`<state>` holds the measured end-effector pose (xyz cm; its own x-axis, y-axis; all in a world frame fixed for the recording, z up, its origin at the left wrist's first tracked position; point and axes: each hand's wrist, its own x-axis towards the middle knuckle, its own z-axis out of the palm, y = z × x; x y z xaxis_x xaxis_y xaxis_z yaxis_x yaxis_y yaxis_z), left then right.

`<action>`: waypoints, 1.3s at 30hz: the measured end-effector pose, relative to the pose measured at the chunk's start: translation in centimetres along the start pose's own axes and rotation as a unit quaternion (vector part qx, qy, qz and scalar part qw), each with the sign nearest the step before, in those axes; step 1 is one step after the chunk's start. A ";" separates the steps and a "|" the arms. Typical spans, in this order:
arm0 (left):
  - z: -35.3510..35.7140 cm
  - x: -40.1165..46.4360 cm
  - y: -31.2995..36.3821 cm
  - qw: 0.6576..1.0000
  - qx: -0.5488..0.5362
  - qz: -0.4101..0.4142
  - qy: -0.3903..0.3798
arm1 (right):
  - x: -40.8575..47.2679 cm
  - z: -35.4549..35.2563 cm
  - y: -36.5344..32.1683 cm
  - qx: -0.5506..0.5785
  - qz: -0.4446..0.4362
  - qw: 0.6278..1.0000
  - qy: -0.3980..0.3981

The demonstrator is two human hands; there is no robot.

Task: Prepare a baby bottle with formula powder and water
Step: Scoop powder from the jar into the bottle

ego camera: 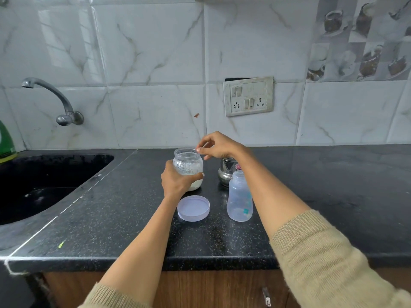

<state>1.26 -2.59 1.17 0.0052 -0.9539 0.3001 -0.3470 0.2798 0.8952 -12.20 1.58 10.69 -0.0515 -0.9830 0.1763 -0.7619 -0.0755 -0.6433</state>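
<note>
My left hand [175, 181] grips the powder jar [188, 168] on the bench [133, 218]. My right hand [216, 145] pinches at its open rim; what it holds, I can't tell. The empty baby bottle [239, 197] stands upright just right, nearer my right hand.

The jar [188, 165] sits on the worktop [124, 218], with the sink [40, 185] far off to its left. The lid [193, 208] lies in front of the jar, and the baby bottle [239, 197] stands just right of the lid. A metal pot [225, 172] is behind the bottle, near the wall.
</note>
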 end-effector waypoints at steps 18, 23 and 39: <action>-0.2 -8.3 4.9 0.973 -0.027 0.216 0.078 | -7.7 -1.6 -4.6 -0.256 0.006 0.956 0.144; -0.2 -9.6 5.5 0.962 -0.015 0.249 0.113 | -8.8 -0.9 -3.6 -0.288 0.080 0.945 0.137; 0.6 -9.6 4.1 0.940 0.031 0.307 0.143 | -7.4 0.1 -2.0 -0.280 0.184 0.937 0.104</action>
<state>-0.76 7.59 1.74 0.0349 -0.5438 0.8385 -0.4206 0.7531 0.5059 -10.27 8.99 10.58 -0.4575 -0.8671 0.1972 -0.8838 0.4189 -0.2085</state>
